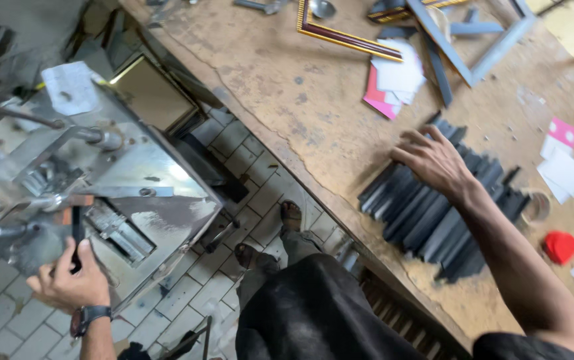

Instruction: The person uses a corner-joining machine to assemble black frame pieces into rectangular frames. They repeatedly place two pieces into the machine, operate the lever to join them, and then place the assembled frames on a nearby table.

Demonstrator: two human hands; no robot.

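My right hand (434, 160) lies flat, fingers spread, on a row of dark grey moulding pieces (434, 213) on the worn wooden workbench (300, 107). My left hand (67, 280), with a wristwatch, grips a short dark strip (76, 230) and holds it upright against the bed of a metal cutting machine (120, 193) at the left. My legs and sandalled feet stand on the tiled floor between machine and bench.
On the bench lie a gold-edged frame moulding (347, 37), a grey frame (474, 40), pink and white cards (394, 80), a red cap (559, 247), a roll of tape (537, 207) and paper scraps. A lever rod (27, 117) sticks out of the machine.
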